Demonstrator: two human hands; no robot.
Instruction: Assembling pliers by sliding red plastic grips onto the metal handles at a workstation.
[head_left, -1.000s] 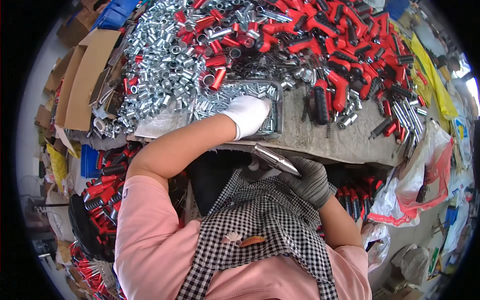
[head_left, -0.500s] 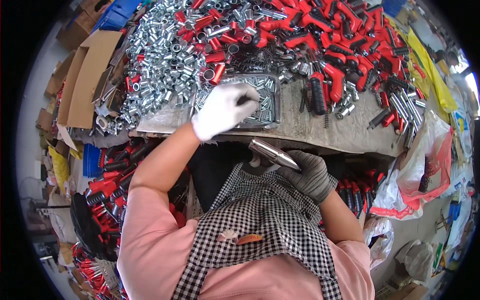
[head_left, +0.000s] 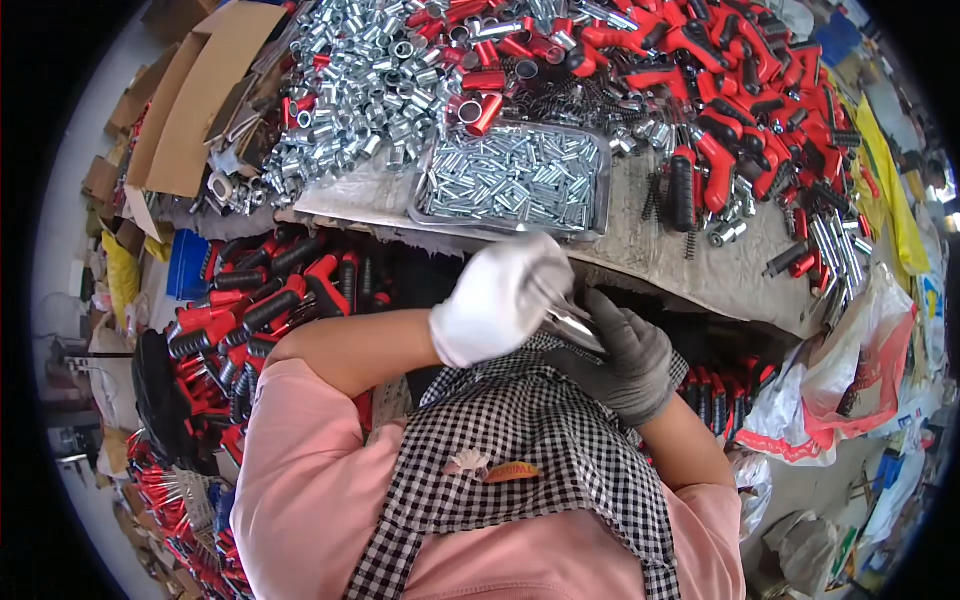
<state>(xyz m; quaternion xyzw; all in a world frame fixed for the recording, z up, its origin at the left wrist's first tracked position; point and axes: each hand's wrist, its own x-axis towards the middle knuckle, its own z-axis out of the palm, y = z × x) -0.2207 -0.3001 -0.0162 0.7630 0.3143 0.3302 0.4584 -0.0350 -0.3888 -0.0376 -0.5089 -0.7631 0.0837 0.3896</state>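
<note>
Close to your chest, over the checked apron (head_left: 540, 450), your two gloved hands meet. Your right hand (head_left: 625, 365), in the grey glove, is clenched around a slim metal part (head_left: 570, 322) whose shiny end sticks out toward the other hand. Your left hand (head_left: 500, 298), in the white glove, curls over that end, its fingers (head_left: 540, 270) bunched against the metal — whether they pinch a small piece of their own is hidden by the glove.

The part sits between both hands, held above your lap and just short of the desk (head_left: 690, 250) edge.

Beyond them, a metal tray (head_left: 600, 200) on the desk is heaped with small silver pins (head_left: 515, 180), so plenty of stock looks left to work through. Farther back lie piles of silver sleeves (head_left: 370, 80) and red-and-black handles (head_left: 730, 90) — loose and unsorted, which suggests the job is nowhere near its end. More red handles (head_left: 260, 300) are stacked below the desk at your left, past them an open cardboard box (head_left: 190, 110). Plastic bags (head_left: 850, 370) hang at your right.
</note>
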